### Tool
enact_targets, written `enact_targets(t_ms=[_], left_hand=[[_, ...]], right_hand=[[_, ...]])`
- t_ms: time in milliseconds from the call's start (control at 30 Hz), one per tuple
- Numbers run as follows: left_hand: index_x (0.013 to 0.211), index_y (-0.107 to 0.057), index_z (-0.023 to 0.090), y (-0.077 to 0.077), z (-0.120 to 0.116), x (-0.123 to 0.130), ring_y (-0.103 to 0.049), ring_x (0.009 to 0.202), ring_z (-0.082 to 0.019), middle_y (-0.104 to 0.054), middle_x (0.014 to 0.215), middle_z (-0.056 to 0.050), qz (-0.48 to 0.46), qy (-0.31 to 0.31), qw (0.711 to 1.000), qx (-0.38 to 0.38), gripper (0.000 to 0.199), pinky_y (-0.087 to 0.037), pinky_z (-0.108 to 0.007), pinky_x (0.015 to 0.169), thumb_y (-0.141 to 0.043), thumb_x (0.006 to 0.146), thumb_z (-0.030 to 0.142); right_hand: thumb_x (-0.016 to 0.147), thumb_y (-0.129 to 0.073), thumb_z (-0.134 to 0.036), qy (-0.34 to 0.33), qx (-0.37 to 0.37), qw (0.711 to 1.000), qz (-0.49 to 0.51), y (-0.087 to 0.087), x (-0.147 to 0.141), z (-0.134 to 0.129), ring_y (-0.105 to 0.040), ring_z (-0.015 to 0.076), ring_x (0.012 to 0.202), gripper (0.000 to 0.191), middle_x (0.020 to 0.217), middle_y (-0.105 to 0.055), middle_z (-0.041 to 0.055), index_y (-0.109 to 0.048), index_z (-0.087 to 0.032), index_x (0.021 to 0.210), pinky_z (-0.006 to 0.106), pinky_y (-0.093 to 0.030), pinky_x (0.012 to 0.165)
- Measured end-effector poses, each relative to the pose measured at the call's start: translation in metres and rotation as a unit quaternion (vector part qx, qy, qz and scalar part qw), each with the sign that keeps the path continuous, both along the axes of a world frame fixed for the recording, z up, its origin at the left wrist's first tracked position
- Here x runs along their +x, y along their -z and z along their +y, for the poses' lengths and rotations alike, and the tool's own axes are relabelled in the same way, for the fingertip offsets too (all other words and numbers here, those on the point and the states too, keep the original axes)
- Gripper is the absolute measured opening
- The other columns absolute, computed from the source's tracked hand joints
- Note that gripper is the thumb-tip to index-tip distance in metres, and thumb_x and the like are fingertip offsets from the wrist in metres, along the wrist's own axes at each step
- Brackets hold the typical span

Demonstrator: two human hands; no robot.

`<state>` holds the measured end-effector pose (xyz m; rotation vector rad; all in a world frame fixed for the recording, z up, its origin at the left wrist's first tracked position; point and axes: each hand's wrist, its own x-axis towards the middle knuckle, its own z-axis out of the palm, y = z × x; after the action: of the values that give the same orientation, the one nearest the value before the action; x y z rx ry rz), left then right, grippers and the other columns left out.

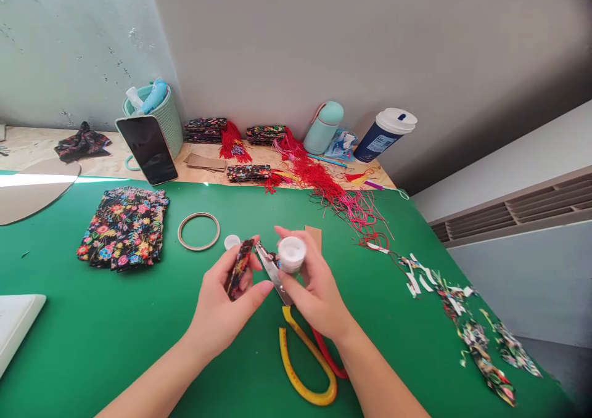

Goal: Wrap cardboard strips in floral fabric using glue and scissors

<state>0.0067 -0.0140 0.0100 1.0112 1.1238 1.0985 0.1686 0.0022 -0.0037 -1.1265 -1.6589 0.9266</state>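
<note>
My left hand (226,301) is closed on a narrow strip of black floral fabric (240,267), held tilted above the green mat. In my right hand (317,288) is a small white bottle (291,253), its round end facing up, gripped between thumb and fingers. Below the right hand lies a pair of scissors (308,368) with yellow and red handles, the blades pointing away between both hands. A small white cap (232,242) rests on the mat just beyond my left fingertips. Part of a brown card (313,238) shows behind the right hand.
A stack of floral fabric (124,227) and a wooden ring (198,231) lie at left. Behind stand a phone (147,150), a mint basket (171,116), a thermos (324,128) and a paper cup (383,135). Red tassels (319,174) and fabric scraps (481,350) spread right.
</note>
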Motion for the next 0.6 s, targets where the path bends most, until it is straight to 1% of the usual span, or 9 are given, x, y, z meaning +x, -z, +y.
enact_targets(t_ms=[67,100,167,233,300,400,500,567,600], left_hand=[[0.111,-0.063,0.020,0.000,0.001,0.002,-0.043,0.053,-0.008,-0.053,0.069,0.003,0.017,-0.042,0.999,0.025,0.054,-0.039,-0.019,0.046,-0.081,0.061,0.028],[0.110,-0.065,0.020,0.001,0.001,0.004,-0.049,0.056,-0.010,-0.058,0.073,0.001,0.022,-0.049,0.998,0.034,0.054,-0.044,-0.020,0.049,-0.082,0.059,0.027],[0.104,-0.068,0.020,0.000,0.001,0.006,-0.061,0.069,-0.015,-0.067,0.085,-0.003,0.029,-0.058,0.997,0.041,0.047,-0.052,-0.023,0.059,-0.081,0.059,0.028],[0.102,-0.070,0.020,-0.001,0.000,0.007,-0.066,0.080,-0.021,-0.070,0.093,-0.005,0.041,-0.081,0.995,0.044,0.043,-0.056,-0.028,0.066,-0.080,0.061,0.030],[0.105,-0.069,0.020,-0.002,0.000,0.005,-0.067,0.081,-0.023,-0.072,0.093,-0.006,0.064,-0.128,0.988,0.050,0.046,-0.057,-0.029,0.065,-0.080,0.062,0.033],[0.106,-0.068,0.020,-0.003,0.005,-0.005,-0.066,0.075,-0.020,-0.071,0.088,-0.005,0.102,-0.223,0.966,0.076,0.046,-0.056,-0.027,0.060,-0.079,0.064,0.036],[0.096,-0.068,0.018,0.003,0.018,-0.019,-0.062,0.068,-0.015,-0.068,0.079,-0.001,0.136,-0.324,0.930,0.109,0.037,-0.052,-0.025,0.060,-0.079,0.065,0.036],[0.085,-0.067,0.017,0.009,0.028,-0.027,-0.058,0.067,-0.014,-0.065,0.075,0.000,0.144,-0.362,0.913,0.118,0.031,-0.049,-0.024,0.062,-0.079,0.064,0.036],[0.082,-0.066,0.017,0.012,0.032,-0.029,-0.057,0.066,-0.013,-0.064,0.075,0.000,0.141,-0.369,0.912,0.115,0.030,-0.048,-0.024,0.061,-0.079,0.064,0.037]], right_hand=[[0.084,-0.050,-0.009,-0.033,0.044,0.997,-0.050,0.001,-0.004,-0.001,-0.056,0.0166,0.096,0.061,0.106,-0.050,0.0051,-0.040,-0.031,0.140,0.032,-0.050,0.085],[0.084,-0.049,-0.008,-0.049,0.070,0.994,-0.061,0.002,-0.006,-0.001,-0.056,0.0166,0.097,0.065,0.105,-0.051,0.0049,-0.035,-0.032,0.143,0.032,-0.050,0.086],[0.085,-0.050,-0.007,-0.066,0.115,0.989,-0.071,0.003,-0.010,-0.001,-0.057,0.0164,0.096,0.070,0.104,-0.052,0.0042,-0.028,-0.034,0.146,0.031,-0.051,0.085],[0.086,-0.051,-0.008,-0.046,0.144,0.985,-0.081,0.004,-0.012,-0.002,-0.057,0.0173,0.096,0.071,0.107,-0.053,0.0048,-0.026,-0.035,0.146,0.032,-0.052,0.084],[0.085,-0.057,-0.013,0.001,0.159,0.983,-0.092,0.003,-0.012,-0.002,-0.056,0.0204,0.101,0.072,0.115,-0.050,0.0076,-0.027,-0.033,0.146,0.036,-0.053,0.084],[0.080,-0.066,-0.023,0.066,0.163,0.979,-0.098,0.000,-0.009,-0.003,-0.051,0.0257,0.109,0.075,0.127,-0.042,0.0114,-0.030,-0.030,0.145,0.042,-0.053,0.085],[0.080,-0.068,-0.027,0.085,0.163,0.979,-0.092,-0.001,-0.007,-0.002,-0.050,0.0257,0.108,0.072,0.128,-0.042,0.0114,-0.033,-0.030,0.143,0.043,-0.052,0.085],[0.080,-0.067,-0.028,0.082,0.160,0.980,-0.090,-0.001,-0.007,-0.002,-0.051,0.0253,0.107,0.068,0.128,-0.042,0.0112,-0.036,-0.030,0.141,0.044,-0.052,0.086],[0.080,-0.067,-0.028,0.078,0.158,0.980,-0.089,-0.001,-0.007,-0.002,-0.051,0.0255,0.108,0.068,0.128,-0.043,0.0112,-0.036,-0.029,0.140,0.044,-0.051,0.086]])
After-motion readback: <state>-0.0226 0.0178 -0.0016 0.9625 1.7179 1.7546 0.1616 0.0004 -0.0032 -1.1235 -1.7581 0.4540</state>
